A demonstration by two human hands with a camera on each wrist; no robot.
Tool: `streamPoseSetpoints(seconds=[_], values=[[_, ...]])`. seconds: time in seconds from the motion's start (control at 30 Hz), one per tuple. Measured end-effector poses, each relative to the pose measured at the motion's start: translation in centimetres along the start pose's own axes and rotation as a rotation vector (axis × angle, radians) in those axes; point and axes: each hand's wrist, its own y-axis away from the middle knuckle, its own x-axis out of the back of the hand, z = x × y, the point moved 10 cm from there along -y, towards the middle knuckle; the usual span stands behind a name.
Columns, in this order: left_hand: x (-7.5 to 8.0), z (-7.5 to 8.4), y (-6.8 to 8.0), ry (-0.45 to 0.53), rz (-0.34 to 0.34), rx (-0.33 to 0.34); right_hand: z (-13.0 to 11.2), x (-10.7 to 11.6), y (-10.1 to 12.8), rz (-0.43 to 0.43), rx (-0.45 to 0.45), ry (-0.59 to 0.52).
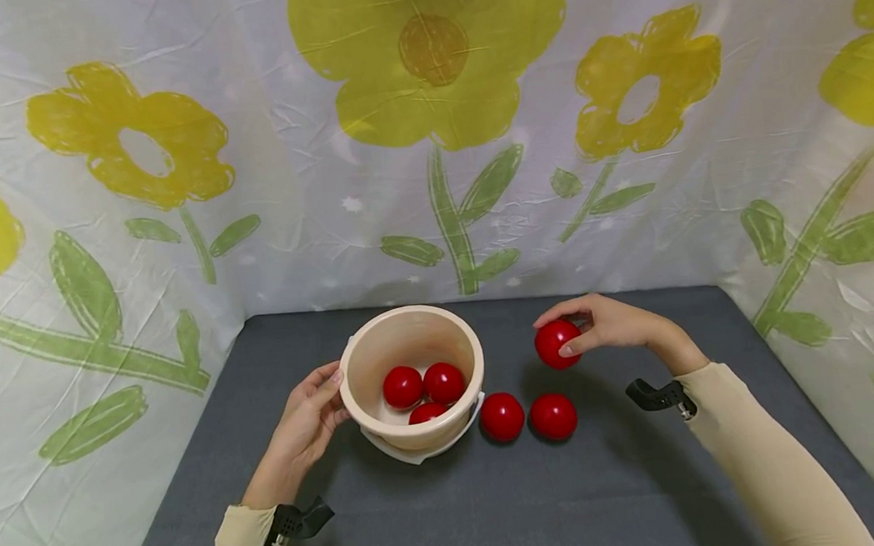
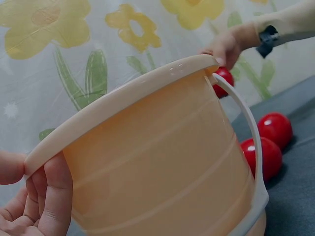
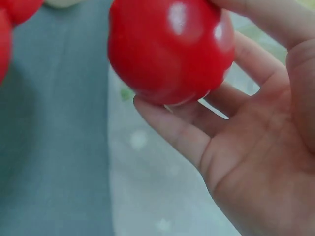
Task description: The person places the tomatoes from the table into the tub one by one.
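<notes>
A cream plastic bucket [image 1: 410, 318] stands tilted on the table, its mouth facing the head camera. Inside it lie three red balls [image 1: 444, 383]. My left hand [image 1: 303, 423] pinches the bucket's rim on the left side, thumb on one face and fingers on the other, as the left wrist view shows. To the right, my right hand [image 1: 609, 329] grips a red ball [image 1: 554, 345] above the table, thumb and fingers spread around it. The right wrist view shows this glossy ball [image 3: 170, 49] held near the fingertips, away from the palm.
Two more red balls [image 1: 502, 418] rest side by side on the dark grey tablecloth [image 1: 541, 500], just right of the bucket. A white handle [image 2: 251, 123] hangs down along the bucket's side. Behind the table hangs a flower-printed curtain [image 1: 314, 230].
</notes>
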Motion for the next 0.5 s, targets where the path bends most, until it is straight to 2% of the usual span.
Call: streamPoseSetpoints(seconds=[0.1, 0.23, 0.33, 0.5], values=[[-0.1, 0.1, 0.1, 0.011, -0.004, -0.006, -1.7, 0.1, -1.1, -0.017, 0.017, -0.026], [-0.2, 0.2, 0.2, 0.015, -0.006, -0.010, -4.5, 0.4, -2.8, -0.033, 0.083, -0.041], [-0.2, 0.3, 0.2, 0.010, -0.004, -0.011, -6.8, 0.5, -4.1, -0.040, 0.146, -0.035], [-0.1, 0.3, 0.3, 0.006, 0.002, -0.010, -9.8, 0.1, -6.5, -0.071, 0.193, -0.013]])
